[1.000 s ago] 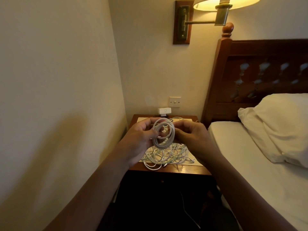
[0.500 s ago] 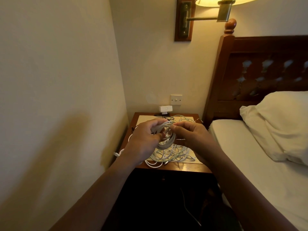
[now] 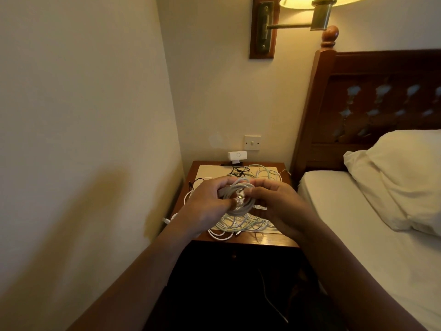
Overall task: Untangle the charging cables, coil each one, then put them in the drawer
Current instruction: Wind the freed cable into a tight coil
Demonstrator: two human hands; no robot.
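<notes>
While in both hands (image 3: 205,206) (image 3: 281,206), coil (image 3: 236,211) face-on.

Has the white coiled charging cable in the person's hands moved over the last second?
Yes. The white coiled charging cable has sunk slightly towards the dark wooden nightstand, nearer the tangled white cables lying on it.

glossy wood nightstand (image 3: 274,241), matt cloth pillow (image 3: 405,177)

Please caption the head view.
Left hand and right hand grip a coiled white cable over tangled cables on a nightstand.
</notes>
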